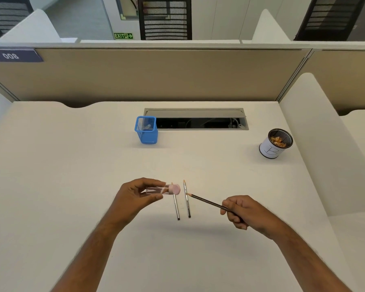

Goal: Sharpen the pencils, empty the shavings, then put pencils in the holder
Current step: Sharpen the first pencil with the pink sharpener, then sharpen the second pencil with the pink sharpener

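Right hand (239, 211) gripping pencil (207, 200), sharpener (163, 189) leftward

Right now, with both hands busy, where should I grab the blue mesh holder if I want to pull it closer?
Take the blue mesh holder by its upper side walls just under the rim, coming from above and the near side. It stands upright and square, its mouth open, so thumb and fingers can span two opposite flat faces. The open cable tray sits right behind it, leaving less room there.
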Motion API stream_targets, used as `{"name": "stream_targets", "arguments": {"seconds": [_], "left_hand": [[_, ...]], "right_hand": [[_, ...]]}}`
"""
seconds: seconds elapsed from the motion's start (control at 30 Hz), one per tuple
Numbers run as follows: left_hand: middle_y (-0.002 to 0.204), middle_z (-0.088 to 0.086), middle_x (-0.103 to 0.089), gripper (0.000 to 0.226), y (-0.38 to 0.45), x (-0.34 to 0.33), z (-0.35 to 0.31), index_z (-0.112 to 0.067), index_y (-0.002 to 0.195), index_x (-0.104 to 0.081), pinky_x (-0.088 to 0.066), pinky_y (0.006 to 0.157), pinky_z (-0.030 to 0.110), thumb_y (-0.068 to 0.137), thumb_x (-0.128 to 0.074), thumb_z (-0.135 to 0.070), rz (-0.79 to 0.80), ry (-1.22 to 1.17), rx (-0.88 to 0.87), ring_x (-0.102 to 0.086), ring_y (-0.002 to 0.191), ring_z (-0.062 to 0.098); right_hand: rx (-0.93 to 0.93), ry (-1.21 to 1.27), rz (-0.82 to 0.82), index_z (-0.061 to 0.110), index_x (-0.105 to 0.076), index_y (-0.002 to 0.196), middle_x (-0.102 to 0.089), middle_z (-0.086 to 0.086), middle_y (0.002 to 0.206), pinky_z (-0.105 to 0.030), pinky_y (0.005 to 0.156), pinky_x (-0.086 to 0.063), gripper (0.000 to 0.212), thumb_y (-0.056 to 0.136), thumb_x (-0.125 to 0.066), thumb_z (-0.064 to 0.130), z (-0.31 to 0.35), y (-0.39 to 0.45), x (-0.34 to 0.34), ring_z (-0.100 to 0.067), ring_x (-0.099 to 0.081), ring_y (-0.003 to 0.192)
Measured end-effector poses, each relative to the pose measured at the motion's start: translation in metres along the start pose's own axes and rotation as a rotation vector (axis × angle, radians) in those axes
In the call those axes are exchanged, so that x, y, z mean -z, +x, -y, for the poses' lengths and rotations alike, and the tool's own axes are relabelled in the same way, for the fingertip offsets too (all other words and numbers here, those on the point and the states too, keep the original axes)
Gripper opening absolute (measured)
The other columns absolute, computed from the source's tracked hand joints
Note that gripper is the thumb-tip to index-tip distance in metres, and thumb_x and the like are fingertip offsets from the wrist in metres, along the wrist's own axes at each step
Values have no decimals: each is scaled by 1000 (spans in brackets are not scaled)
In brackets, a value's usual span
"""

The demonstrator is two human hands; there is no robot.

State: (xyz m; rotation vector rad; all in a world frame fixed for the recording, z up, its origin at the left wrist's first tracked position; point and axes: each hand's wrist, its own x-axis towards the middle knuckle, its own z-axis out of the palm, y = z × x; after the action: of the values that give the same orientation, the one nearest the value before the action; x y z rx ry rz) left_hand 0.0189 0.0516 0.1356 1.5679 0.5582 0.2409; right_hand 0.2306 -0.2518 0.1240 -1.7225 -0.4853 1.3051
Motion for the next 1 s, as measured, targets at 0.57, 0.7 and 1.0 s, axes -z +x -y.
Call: {"name": "stream_targets", "arguments": {"seconds": [0.57, 0.7, 1.0], "left_hand": [[114, 3, -88, 23, -12, -20, 35, -25, 109, -84, -64, 90, 20, 88, -90, -20, -108, -87, 103, -83, 108, 18], [117, -1, -88, 30, -12, -26, 39, -35, 112, -84, -63, 91, 17, 94, -89, -12, -109, -82, 133, -82, 112, 14], [126, -15, -84, 32, -13, -27, 40, -45, 123, -79, -60, 96, 29, 101, -82, -22, -80, 25, 124, -83, 108, 14]], "right_hand": [[-45, -242, -194, 17, -52, 100, -74, -14, 73, -28, 59, -46, 24, 112, -51, 39, -58, 18, -28, -19, -58, 51], [-66, -403, -374, 27, -48, 93, -73, -10, 67, -32, 56, -48, 23, 109, -50, 43, -67, 33, -39, -15, -53, 47], [-79, -729, -568, 15, -43, 100, -64, 1, 76, -40, 66, -51, 25, 111, -46, 38, -58, 65, -49, -31, -63, 71]]}}
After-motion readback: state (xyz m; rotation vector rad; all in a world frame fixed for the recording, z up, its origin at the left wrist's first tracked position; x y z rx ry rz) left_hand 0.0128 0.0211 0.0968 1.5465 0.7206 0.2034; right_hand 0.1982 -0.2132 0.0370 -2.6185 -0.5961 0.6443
